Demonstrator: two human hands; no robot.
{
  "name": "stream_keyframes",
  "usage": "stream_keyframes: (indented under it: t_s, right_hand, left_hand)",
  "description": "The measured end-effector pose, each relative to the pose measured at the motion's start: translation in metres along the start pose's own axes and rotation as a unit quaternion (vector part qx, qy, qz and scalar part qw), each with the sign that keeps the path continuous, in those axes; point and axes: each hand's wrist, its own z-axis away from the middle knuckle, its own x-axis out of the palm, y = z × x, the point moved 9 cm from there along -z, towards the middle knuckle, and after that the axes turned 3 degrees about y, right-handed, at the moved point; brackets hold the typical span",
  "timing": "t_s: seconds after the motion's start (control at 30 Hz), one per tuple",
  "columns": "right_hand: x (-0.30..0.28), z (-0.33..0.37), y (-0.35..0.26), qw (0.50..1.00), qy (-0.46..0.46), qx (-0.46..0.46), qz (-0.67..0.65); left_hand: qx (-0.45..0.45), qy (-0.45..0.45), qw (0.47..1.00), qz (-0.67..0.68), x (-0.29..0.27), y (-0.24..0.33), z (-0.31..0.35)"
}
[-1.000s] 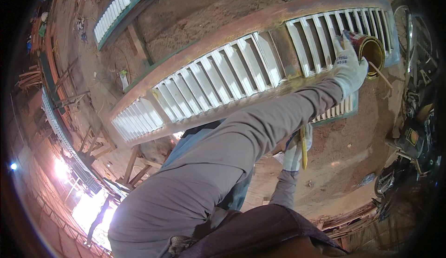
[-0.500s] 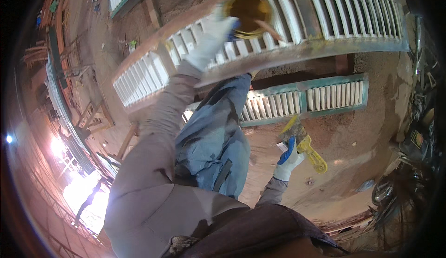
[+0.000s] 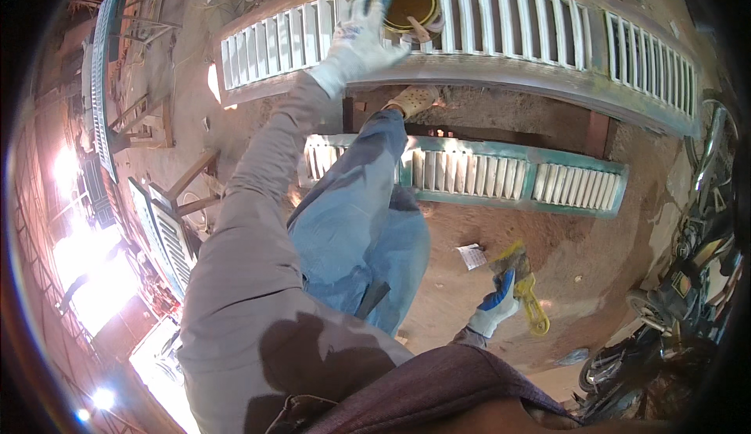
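Note:
My left hand (image 3: 356, 39), in a white work glove, reaches far up and grips the rim of a round tin (image 3: 411, 0) filled with brown liquid. The tin rests on a long louvred shutter (image 3: 508, 74) with white slats and a worn reddish frame. A stick leans in the tin by my fingers. My right hand (image 3: 494, 309), in a blue and white glove, hangs low beside my leg and holds a yellow-handled brush (image 3: 528, 297). My blue jeans (image 3: 352, 223) and a sandalled foot (image 3: 411, 99) are between the two hands.
A second louvred shutter with a teal frame (image 3: 485, 172) lies on the dirt floor below the first. More shutters (image 3: 168, 234) and timber are stacked at the left. A motorcycle (image 3: 688, 277) stands at the right edge. A paper scrap (image 3: 472, 256) lies near the brush.
The tin, with my left hand on it, has moved from the shutter's right end to near its middle. My right hand keeps the brush low.

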Motion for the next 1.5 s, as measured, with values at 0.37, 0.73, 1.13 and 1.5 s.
stream_keyframes:
  t_s: [0.37,0.73,1.13,1.5]
  right_hand:
    - [0.191,0.02,-0.073,0.994,-0.092,-0.066,-0.004]
    - [0.278,0.059,-0.099,0.988,-0.129,-0.088,-0.002]
    - [0.377,0.104,-0.178,0.964,-0.226,-0.13,-0.041]
    - [0.431,0.101,-0.123,0.964,-0.247,-0.103,0.009]
  left_hand:
    - [0.002,0.001,0.983,0.186,-0.035,-0.018,-0.035]
    - [-0.137,0.083,0.965,0.206,-0.011,-0.048,-0.025]
    - [-0.234,0.067,0.898,0.368,-0.087,-0.059,-0.019]
    - [-0.117,0.079,0.929,0.343,-0.112,-0.032,-0.004]
